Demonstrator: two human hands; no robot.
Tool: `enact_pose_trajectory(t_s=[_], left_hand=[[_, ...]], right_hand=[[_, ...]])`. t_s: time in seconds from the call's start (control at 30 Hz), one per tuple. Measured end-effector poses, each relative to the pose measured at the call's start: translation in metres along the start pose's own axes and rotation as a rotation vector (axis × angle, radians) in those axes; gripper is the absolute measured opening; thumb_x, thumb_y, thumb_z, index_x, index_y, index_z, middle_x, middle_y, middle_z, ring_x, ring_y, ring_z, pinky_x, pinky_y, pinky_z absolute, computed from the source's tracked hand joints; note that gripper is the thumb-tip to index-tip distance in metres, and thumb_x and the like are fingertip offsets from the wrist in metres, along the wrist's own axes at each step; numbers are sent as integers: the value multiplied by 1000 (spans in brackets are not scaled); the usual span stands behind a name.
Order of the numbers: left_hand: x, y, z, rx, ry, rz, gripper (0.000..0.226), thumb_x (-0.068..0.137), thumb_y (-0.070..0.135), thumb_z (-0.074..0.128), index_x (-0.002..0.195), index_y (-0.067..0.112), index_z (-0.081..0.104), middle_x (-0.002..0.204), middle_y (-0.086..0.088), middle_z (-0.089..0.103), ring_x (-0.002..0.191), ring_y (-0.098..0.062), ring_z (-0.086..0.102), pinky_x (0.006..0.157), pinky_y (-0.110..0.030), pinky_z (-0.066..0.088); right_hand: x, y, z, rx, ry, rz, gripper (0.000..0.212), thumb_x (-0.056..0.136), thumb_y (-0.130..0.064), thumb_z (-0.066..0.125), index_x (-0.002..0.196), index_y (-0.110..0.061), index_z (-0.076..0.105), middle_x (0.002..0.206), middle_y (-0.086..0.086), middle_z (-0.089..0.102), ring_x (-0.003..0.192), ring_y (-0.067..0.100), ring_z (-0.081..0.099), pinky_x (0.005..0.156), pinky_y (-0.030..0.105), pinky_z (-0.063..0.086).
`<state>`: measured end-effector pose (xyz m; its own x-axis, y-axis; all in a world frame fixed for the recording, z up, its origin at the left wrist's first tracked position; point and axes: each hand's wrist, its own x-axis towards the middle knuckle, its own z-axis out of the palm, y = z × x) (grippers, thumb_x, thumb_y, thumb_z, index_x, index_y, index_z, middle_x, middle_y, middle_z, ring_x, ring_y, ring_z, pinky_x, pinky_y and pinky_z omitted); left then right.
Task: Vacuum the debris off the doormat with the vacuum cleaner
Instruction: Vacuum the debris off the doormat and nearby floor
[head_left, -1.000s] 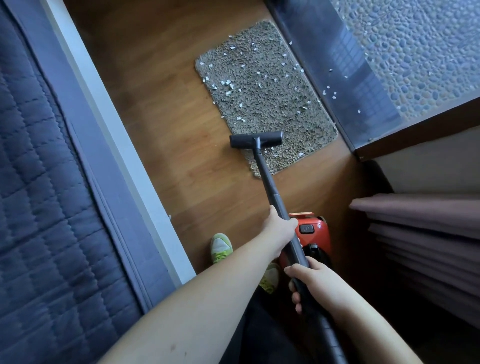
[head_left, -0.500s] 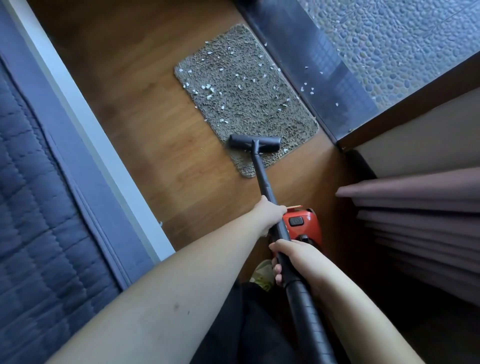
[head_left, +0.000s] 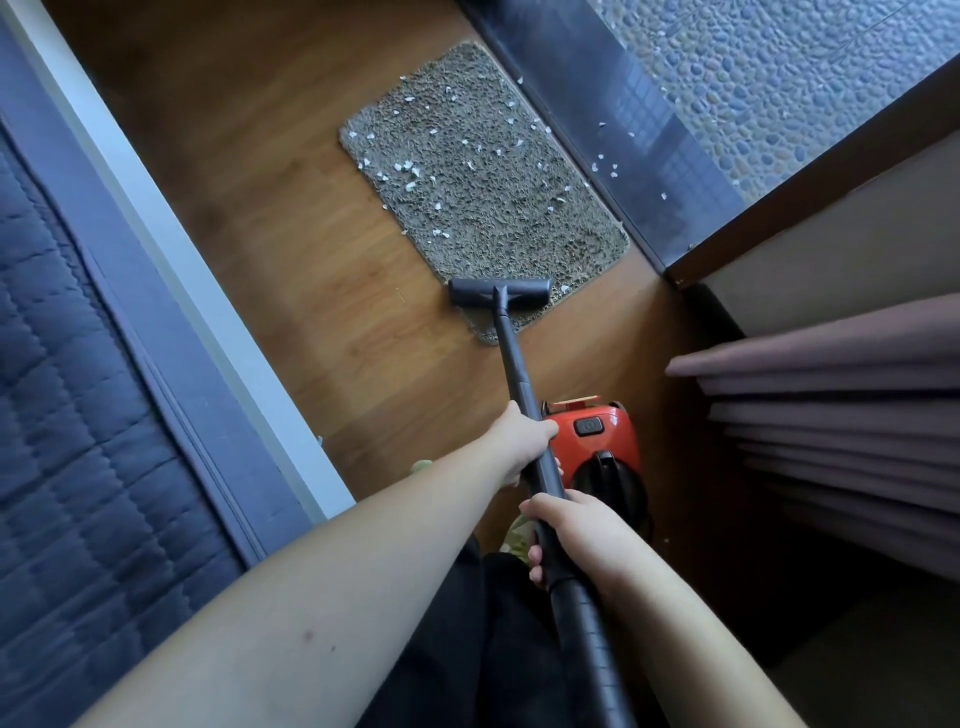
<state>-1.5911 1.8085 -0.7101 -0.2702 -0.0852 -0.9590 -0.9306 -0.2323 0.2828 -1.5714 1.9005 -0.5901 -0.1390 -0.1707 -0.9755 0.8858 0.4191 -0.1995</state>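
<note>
Most of the job remains, by our reckoning: we are at the near end of the first passes.

Doormat (head_left: 483, 182): grey-brown shag, lying on the wooden floor (head_left: 249, 218) beside the dark threshold strip (head_left: 613, 124). Condition: white debris (head_left: 408, 167) scattered over its far and middle parts; the strip nearest us, around the nozzle, looks almost free of flecks, with one visible just right of the head.

Vacuum nozzle (head_left: 498, 292): black T-shaped head, resting across the mat's near corner, partly over bare floor at its left end.

Wand (head_left: 514, 364): black tube running from the head back to us, widening into the ribbed hose (head_left: 587, 634).

Left hand (head_left: 524, 441): our forward grip, fingers curled round the wand.

Right hand (head_left: 576, 530): our rear grip, wrapped round the wand just above the hose cuff.

Vacuum cleaner body (head_left: 597, 431): red canister with a black button, standing on the floor just right of the left hand.

Outstanding, as we judge it: the far two-thirds of the mat still needs sweeping. A few flecks also lie on the threshold strip, outside the mat proper.

Also present: quilted blue bedding (head_left: 78, 441) at left; pebbled surface (head_left: 779, 78) beyond the threshold; folded purple curtain (head_left: 831, 405) at right.
</note>
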Motion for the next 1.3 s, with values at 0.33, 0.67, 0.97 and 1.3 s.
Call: enact_pose_trajectory(t_s=[0.33,0.67,0.97,1.3], left_hand=[[11,-26,1,-29,-14,-38,93,73,38,60,152,34,12,132,-21,57,92,-33,72,86,-52,58],[3,-8,4,-83,-12,-13,77,83,27,59,149,30,20,114,-23,62,74,-30,70,72,-43,61],[11,-12,7,-163,-10,18,71,94,16,55,154,21,18,83,-14,59,57,-18,61,54,-30,56],[11,-1,10,-131,39,-9,66,93,14,54,151,19,22,93,-15,56,62,-23,62,57,-35,58]], right_hand=[[-3,18,5,-67,52,-2,15,88,-7,53,101,-3,48,48,10,51,35,21,48,41,26,45],[-4,1,1,-154,53,-20,22,89,-10,53,109,-1,48,47,11,54,34,23,49,42,27,46],[-2,-6,-2,-343,114,-18,10,90,-10,50,98,-5,47,52,10,57,34,21,52,40,28,50],[0,-12,-8,-280,40,-7,11,90,-9,49,99,-4,47,55,11,55,33,19,50,39,26,47]])
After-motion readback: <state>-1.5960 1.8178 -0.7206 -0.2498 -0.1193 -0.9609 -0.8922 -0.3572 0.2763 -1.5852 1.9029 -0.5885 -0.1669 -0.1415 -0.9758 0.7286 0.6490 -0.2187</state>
